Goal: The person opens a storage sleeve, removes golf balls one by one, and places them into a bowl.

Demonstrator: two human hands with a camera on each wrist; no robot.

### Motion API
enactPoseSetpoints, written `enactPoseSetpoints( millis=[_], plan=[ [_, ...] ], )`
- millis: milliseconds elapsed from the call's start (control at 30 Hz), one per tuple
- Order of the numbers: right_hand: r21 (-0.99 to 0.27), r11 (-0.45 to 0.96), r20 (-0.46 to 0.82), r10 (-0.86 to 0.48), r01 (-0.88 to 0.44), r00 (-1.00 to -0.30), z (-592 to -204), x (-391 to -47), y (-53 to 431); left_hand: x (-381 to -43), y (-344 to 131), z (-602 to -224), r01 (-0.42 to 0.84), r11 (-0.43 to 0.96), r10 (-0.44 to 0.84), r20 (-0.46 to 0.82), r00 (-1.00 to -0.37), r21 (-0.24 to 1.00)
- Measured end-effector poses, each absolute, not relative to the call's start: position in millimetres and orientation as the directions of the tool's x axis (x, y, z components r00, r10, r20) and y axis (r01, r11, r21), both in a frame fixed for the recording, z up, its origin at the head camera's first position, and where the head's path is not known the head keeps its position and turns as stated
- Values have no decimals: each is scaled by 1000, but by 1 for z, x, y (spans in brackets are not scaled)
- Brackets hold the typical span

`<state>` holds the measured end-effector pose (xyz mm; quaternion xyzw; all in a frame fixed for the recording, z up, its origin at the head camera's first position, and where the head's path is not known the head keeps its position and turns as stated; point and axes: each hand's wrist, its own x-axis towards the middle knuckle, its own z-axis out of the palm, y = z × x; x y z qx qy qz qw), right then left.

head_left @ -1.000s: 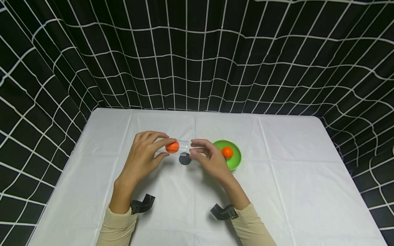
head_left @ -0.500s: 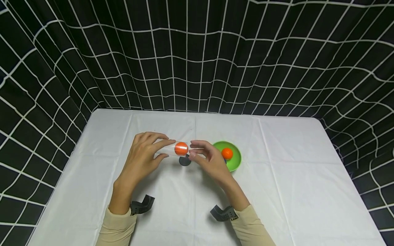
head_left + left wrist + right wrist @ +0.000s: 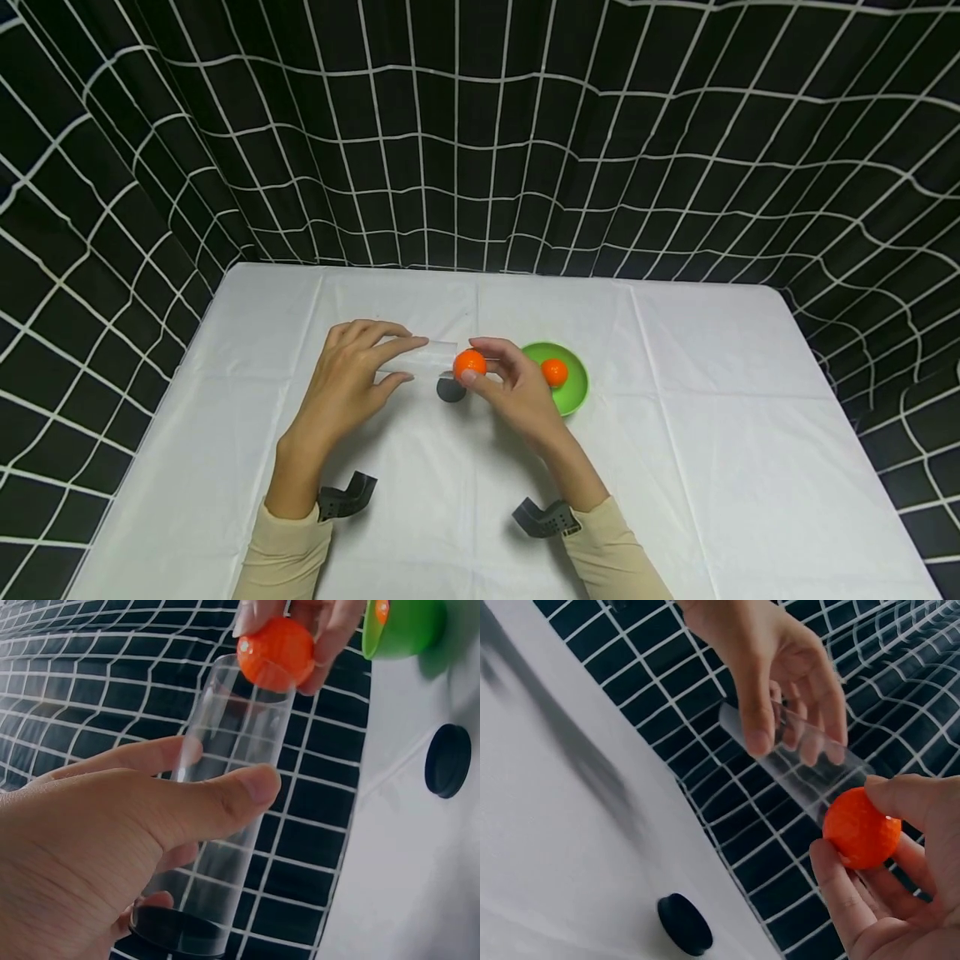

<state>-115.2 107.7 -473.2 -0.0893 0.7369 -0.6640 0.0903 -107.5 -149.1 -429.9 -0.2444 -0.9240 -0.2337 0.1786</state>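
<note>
My left hand (image 3: 348, 379) grips a clear plastic tube (image 3: 225, 877) around its middle, thumb on one side and fingers on the other. The tube is tilted, with a black cap (image 3: 180, 930) on its lower end and its open mouth toward my right hand. An orange ball (image 3: 862, 828) sits right at that mouth, pinched between the thumb and fingers of my right hand (image 3: 521, 387). No other ball shows inside the tube. Below the tube's mouth, a loose black cap (image 3: 448, 760) lies on the white cloth.
Just right of my right hand stands a green bowl (image 3: 576, 392) holding another orange ball (image 3: 554, 372). A white cloth covers the table (image 3: 712, 467). Dark curtain with white netting (image 3: 480, 150) rises behind the table and at both sides.
The orange ball has slid rightward along the tube and come out at its mouth. My right fingers have closed on it; my left hand has stayed in place.
</note>
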Motion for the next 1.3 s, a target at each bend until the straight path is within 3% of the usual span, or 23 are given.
enactPoseSetpoints(
  millis=[233,400,667,1000,1300],
  plan=[
    [-991,132,5,-201,-32,-980,-464,-115,117,-108,-152,-431,523,769,358,431,-828,368],
    [-987,113,94,-151,-112,-984,-458,-117,134,-110,-153,-432,522,764,357,426,-831,379],
    [-889,373,245,-108,-268,-963,-456,-124,164,-111,-153,-433,514,751,345,417,-841,414],
    [-756,573,276,-159,-316,-948,-462,-123,173,-112,-151,-437,501,730,320,416,-851,464],
    [-712,593,324,-198,-376,-925,-462,-124,170,-109,-155,-435,474,740,302,395,-868,476]
  ],
)
